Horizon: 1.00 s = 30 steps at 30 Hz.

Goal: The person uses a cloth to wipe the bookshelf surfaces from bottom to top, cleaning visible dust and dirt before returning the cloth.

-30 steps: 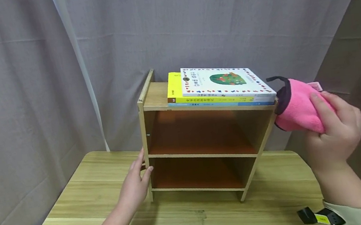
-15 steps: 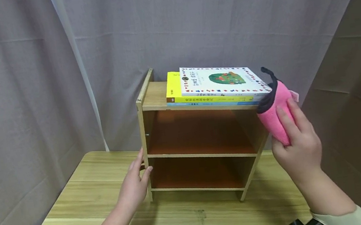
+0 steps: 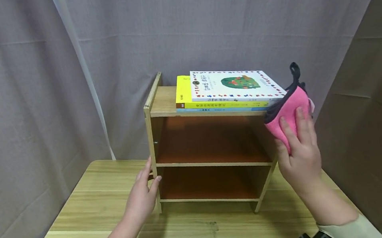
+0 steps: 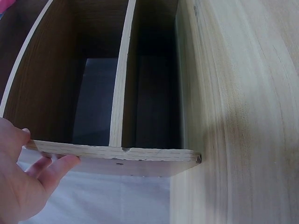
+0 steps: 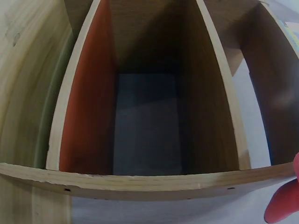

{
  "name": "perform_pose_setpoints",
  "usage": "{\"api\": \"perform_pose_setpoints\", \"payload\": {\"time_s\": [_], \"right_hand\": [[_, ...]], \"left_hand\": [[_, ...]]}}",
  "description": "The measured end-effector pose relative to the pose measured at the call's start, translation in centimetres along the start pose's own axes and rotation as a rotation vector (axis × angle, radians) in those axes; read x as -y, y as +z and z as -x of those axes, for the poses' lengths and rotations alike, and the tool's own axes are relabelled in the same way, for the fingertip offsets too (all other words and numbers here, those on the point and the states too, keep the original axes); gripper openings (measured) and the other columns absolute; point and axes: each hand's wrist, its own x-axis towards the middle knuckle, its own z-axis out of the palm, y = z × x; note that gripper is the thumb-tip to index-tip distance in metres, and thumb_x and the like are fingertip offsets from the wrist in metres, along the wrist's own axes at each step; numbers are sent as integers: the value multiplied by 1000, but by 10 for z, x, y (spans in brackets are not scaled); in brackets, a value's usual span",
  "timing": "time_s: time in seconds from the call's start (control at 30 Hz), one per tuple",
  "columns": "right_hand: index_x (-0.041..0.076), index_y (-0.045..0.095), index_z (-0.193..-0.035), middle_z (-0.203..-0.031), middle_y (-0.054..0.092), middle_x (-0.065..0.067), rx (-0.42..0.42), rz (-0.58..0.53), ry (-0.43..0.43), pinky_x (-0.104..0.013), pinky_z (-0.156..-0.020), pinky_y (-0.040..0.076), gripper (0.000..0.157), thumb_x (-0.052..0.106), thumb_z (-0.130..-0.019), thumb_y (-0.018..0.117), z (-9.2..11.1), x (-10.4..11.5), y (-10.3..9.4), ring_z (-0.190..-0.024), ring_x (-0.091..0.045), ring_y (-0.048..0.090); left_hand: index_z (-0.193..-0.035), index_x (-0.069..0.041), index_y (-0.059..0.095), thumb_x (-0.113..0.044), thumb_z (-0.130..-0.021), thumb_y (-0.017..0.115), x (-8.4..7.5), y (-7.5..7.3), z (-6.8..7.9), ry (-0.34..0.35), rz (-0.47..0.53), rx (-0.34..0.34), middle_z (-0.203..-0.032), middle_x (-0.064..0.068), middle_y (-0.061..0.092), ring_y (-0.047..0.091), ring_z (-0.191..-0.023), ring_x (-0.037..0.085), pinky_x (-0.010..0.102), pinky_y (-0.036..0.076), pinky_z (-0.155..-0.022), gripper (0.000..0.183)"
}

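Right hand (image 3: 299, 161) pressed a cloth (image 3: 286, 116) flat-fingered against the shelf (image 3: 214, 160); left hand (image 3: 142, 197), fingers relaxed, steadied its side.

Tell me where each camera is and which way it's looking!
Head: worn on the head, looking forward and down at the wooden shelf; shows the left hand and the right hand pressing a pink cloth.
Left wrist: beside the shelf's left side panel, looking into the compartments; shows left-hand fingers.
Right wrist: beside the shelf's right side panel, looking into the compartments; shows only a bit of pink cloth.
Shared: all three see the shelf's two compartments.
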Motion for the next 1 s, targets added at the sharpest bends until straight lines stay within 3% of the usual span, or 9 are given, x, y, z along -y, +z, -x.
{"api": "perform_pose_setpoints", "payload": {"time_s": [0.5,0.8,1.0], "right_hand": [[12,38,-142,-153,19,-4,17,-42,-12,-55,-110,8,52,40,-98,36,27,-2,18,-140,-35,8],[12,39,-141,-153,18,-2,-15,-51,-20,-59,-108,5,50,38,-98,36,49,1,26,-140,-34,4],[7,39,-140,-153,18,-6,18,-55,-1,-57,-109,6,51,37,-99,36,66,2,28,-140,-37,4]], "left_hand": [[-145,-42,9,-40,-96,46,0,0,0,-6,-5,-5,-135,5,44,51,-115,26,47,44,-91,61],[-144,-44,9,-40,-95,46,-1,1,0,-7,1,1,-135,5,44,51,-115,28,48,43,-91,61],[-145,-42,10,-40,-96,46,0,1,1,-1,-8,-5,-133,5,45,52,-113,26,47,44,-90,61]]}}
